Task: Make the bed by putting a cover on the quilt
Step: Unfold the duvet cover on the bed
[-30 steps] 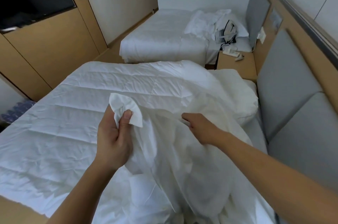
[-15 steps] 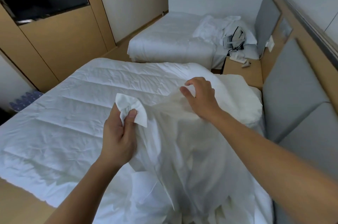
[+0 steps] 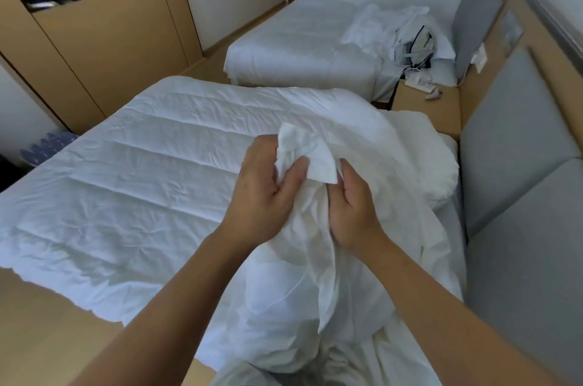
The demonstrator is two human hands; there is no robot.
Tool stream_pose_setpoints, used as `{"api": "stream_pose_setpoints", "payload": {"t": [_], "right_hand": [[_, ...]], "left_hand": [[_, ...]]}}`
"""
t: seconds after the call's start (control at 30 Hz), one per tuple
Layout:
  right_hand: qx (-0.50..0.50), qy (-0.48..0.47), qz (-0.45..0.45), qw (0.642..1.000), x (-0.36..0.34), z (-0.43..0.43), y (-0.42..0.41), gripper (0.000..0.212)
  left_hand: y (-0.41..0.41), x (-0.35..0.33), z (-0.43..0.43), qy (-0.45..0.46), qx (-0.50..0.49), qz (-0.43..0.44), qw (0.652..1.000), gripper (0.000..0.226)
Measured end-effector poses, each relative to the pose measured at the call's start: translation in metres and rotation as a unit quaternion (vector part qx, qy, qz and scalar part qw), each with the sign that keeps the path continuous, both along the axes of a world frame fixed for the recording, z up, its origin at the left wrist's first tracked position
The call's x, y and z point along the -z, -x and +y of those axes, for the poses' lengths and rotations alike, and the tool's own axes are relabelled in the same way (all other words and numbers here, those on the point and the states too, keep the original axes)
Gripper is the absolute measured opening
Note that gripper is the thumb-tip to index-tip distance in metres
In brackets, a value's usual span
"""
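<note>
Loosely bunched white cover [image 3: 318, 259], creased quilt [image 3: 142, 180]

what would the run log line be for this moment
step: fitting cover | left hand: pinches cover at its corner | right hand: grips cover beside it | quilt: spread flat, not yet covered

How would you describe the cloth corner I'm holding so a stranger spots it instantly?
Start at the big ribbed white quilt spread in the foreground. Over its right side the left hand and right hand meet on the bunched cover. The cloth corner is the small flap poking up above the left thumb, brighter white, while the cover hangs cream in folds below.
</note>
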State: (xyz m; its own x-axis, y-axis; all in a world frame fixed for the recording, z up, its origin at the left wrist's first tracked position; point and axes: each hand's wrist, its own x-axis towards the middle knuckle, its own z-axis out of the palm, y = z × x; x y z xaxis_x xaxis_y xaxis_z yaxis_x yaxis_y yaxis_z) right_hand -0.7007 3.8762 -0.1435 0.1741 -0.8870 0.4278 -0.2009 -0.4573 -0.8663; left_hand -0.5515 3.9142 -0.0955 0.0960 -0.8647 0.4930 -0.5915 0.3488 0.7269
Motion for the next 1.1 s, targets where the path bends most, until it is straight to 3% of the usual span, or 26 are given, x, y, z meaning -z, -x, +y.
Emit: {"api": "stream_pose_setpoints", "payload": {"t": [0.07,0.13,0.23,0.4,0.47,0.53,0.63,0.73,0.83,0.9,0.93,1.03,1.1], "right_hand": [[0.056,-0.017,-0.055,0.997,-0.005,0.007,0.007,0.034],[0.103,-0.024,-0.088,0.99,-0.008,0.01,0.015,0.036],[0.16,-0.039,-0.142,0.976,-0.008,0.013,0.024,0.044],[0.29,-0.046,-0.189,0.937,-0.008,0.017,0.024,0.045],[0.306,-0.034,-0.19,0.932,-0.005,0.019,0.022,0.039],[0.326,-0.021,-0.197,0.924,-0.006,0.022,0.017,0.047],[0.37,-0.009,-0.232,0.899,-0.01,0.024,0.01,0.041],[0.41,-0.032,-0.239,0.88,-0.011,0.03,0.003,0.039],[0.406,-0.024,-0.243,0.881,-0.013,0.038,-0.008,0.032],[0.414,-0.023,-0.263,0.871,-0.014,0.041,-0.015,0.024],[0.419,-0.026,-0.27,0.866,-0.013,0.042,-0.018,0.025],[0.441,-0.049,-0.266,0.856,-0.01,0.049,-0.021,0.028],[0.471,-0.063,-0.261,0.841,-0.008,0.053,-0.021,0.026]], "left_hand": [[-0.009,-0.003,-0.003,-0.161,0.115,0.078,0.977,0.051],[-0.023,0.002,-0.012,-0.282,0.23,0.114,0.925,0.073],[-0.025,0.006,-0.024,-0.364,0.32,0.058,0.872,0.067],[-0.006,0.007,-0.025,-0.29,0.351,0.029,0.89,0.047],[-0.003,0.013,-0.023,-0.243,0.339,0.009,0.909,0.044],[-0.003,0.017,-0.015,-0.183,0.286,0.009,0.94,0.035],[-0.005,0.028,0.013,-0.096,0.231,0.028,0.968,0.051],[-0.015,0.04,0.034,-0.137,0.238,0.026,0.961,0.065],[-0.027,0.064,0.024,-0.227,0.232,-0.059,0.944,0.088],[-0.029,0.077,0.016,-0.2,0.246,-0.16,0.935,0.079],[-0.03,0.081,0.014,-0.165,0.265,-0.163,0.936,0.066],[-0.034,0.089,0.017,-0.105,0.304,-0.071,0.944,0.023],[-0.039,0.086,0.016,-0.055,0.276,-0.063,0.957,0.037]]}}
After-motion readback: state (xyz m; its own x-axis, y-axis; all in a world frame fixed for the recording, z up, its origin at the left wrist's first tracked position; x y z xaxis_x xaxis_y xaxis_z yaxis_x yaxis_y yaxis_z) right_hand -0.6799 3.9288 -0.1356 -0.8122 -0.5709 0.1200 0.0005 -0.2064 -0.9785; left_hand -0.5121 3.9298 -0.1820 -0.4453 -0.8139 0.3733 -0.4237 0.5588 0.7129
